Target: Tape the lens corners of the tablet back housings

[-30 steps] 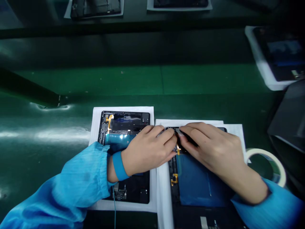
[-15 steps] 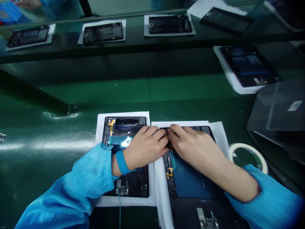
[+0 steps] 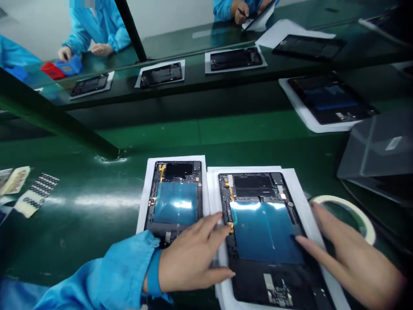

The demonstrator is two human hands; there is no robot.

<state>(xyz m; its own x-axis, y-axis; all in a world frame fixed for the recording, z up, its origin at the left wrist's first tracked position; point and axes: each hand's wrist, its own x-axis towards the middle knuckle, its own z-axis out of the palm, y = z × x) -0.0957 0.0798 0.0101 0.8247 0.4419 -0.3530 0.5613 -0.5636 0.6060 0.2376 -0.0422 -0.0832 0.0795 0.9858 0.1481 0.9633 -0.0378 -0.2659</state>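
My left hand [image 3: 190, 258] is spread, holding nothing; right hand [image 3: 358, 254] open too. Opened tablet [image 3: 248, 275] lies between them on white sheets [image 3: 214, 193], contact unclear. I'd expect it light, stiff, a bit slippery, fragile inside. I'd grip both long frame edges, off the orange ribbon [image 3: 231, 228] by my left fingertips. Second tablet [image 3: 177, 202] beyond left wrist.

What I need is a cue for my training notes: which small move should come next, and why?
Probably close the left hand and the right hand lightly on the right-hand open device to steady it: both are open, at its opposite long edges, and it lies on white sheets with no clamp in sight.
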